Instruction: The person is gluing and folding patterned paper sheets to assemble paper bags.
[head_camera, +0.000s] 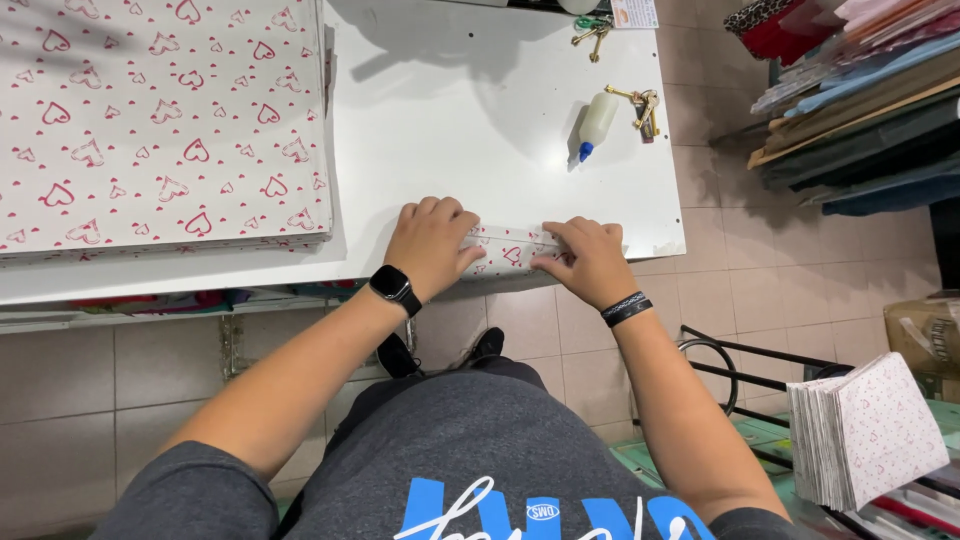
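Observation:
Both hands press a folded sheet of white paper with red hearts (508, 249) flat against the front edge of a white table (470, 120). My left hand (432, 243), with a black watch on the wrist, covers the sheet's left end. My right hand (592, 258), wearing a dark wristband, pinches the right end with fingers and thumb. Most of the folded sheet is hidden under the hands.
A thick stack of heart-print paper (160, 120) fills the table's left side. A glue bottle with a blue tip (597, 122) and two bunches of keys (645, 108) lie at the back right. Finished folded pieces (870, 430) stand lower right; coloured paper sheets (860, 90) sit on a shelf upper right.

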